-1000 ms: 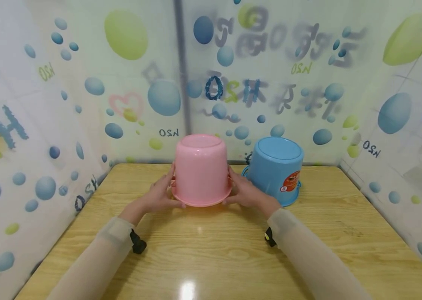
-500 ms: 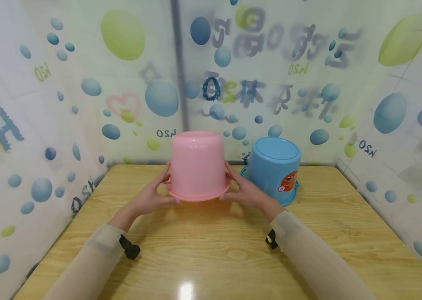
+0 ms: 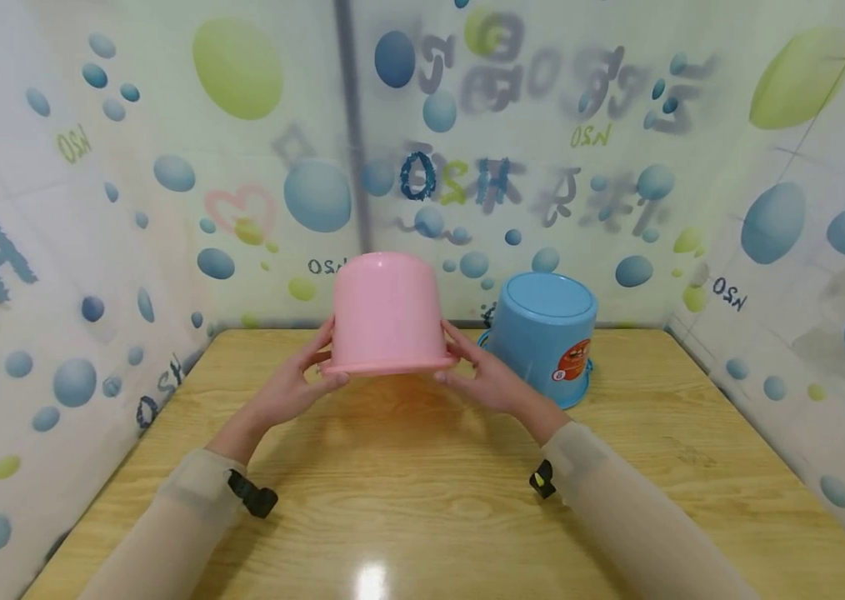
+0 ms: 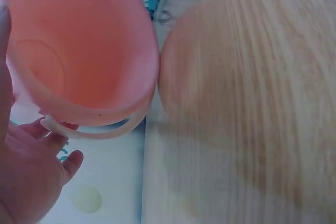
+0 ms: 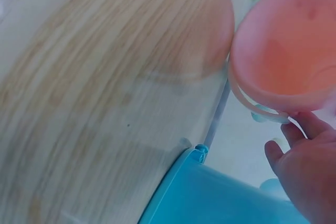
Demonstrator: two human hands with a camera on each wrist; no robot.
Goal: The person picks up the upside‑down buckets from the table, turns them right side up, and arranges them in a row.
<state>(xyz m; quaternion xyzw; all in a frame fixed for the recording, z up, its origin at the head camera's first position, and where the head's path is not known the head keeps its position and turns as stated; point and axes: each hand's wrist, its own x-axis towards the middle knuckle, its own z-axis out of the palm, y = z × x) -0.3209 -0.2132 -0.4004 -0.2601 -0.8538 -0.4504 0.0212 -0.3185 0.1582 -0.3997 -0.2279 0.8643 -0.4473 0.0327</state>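
Note:
In the head view, an upside-down pink bucket (image 3: pixel 388 317) is tilted, its near rim raised above the wooden table. My left hand (image 3: pixel 283 387) grips the rim on the left, thumb in front and fingers along the side. On the opposite side my right hand (image 3: pixel 493 379) holds the rim the same way. Both wrist views look into the bucket's hollow inside. Its thin handle (image 4: pixel 107 132) hangs beside the left fingers in the left wrist view. In the right wrist view, the right fingers (image 5: pixel 310 124) are at the handle's end by the rim.
A blue bucket (image 3: pixel 542 342) with a red label stands upside down on the table (image 3: pixel 407 500), just right of my right hand. Behind the table rises a patterned curtain (image 3: pixel 302 100) with blue and green spots; similar walls stand at both sides.
The pink bucket has risen and tipped, its near rim lifting off the table, with both hands rising along with it. The blue bucket stays in place while the view shifts slightly.

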